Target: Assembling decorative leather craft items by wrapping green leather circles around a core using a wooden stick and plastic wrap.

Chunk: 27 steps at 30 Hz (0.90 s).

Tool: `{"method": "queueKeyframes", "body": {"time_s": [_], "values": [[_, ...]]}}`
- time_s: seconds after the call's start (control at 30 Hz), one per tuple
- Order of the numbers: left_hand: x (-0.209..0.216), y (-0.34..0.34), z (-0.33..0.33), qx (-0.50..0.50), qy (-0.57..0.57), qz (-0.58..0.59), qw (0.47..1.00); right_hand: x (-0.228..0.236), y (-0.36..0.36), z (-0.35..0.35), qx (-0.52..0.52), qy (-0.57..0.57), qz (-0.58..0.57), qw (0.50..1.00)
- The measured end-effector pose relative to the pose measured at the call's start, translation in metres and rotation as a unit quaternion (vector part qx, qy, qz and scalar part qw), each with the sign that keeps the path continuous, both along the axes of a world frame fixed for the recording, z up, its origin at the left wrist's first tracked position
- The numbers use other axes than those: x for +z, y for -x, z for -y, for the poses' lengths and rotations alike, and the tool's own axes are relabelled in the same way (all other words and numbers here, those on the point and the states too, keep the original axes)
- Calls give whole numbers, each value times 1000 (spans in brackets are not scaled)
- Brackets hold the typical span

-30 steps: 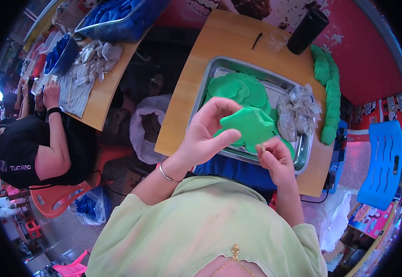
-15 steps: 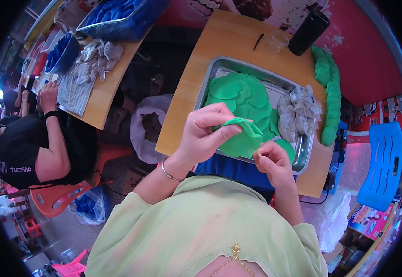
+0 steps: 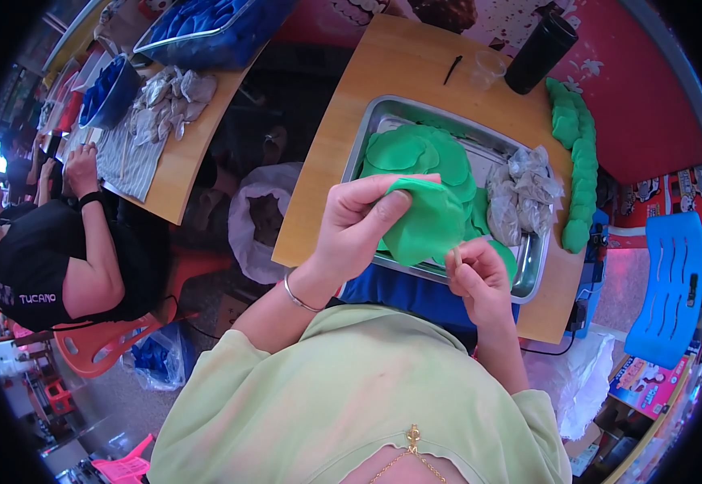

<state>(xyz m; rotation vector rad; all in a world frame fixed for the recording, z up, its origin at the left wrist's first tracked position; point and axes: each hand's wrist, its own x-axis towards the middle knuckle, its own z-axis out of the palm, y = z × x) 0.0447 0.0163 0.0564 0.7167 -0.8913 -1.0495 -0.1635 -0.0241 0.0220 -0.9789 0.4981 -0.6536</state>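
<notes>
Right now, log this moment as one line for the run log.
left hand: holds green dough disc | right hand: pinches disc's lower edge | below: metal tray with green discs, grey filling lumps | table: wooden

Small grey wrapped packets point(image 3: 522, 196) lie heaped at the right end of a metal tray point(image 3: 383, 121); more grey packets point(image 3: 167, 97) sit piled on the neighbouring table point(image 3: 175, 181).

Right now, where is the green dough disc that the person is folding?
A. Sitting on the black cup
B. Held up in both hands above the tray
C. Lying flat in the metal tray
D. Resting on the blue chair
B: the left hand pinches the folded green dough disc from one side and the right hand touches its lower edge, above the metal tray.
</notes>
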Motion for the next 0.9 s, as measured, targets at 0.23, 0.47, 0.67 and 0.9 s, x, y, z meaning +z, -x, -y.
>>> {"method": "queueKeyframes", "body": {"time_s": [0.23, 0.47, 0.67, 0.9], "values": [[-14, 1, 6, -19, -10, -86, 996, -4, 0, 1, 4, -27, 33, 999], [-5, -17, 9, 27, 34, 115, 992, 3, -7, 5, -39, 123, -76, 989], [-21, -13, 10, -3, -13, -38, 999, 5, -4, 6, -32, 65, -60, 996], [-29, 5, 9, -39, -24, -266, 963, 0, 2, 0, -17, -29, -21, 999]]}}
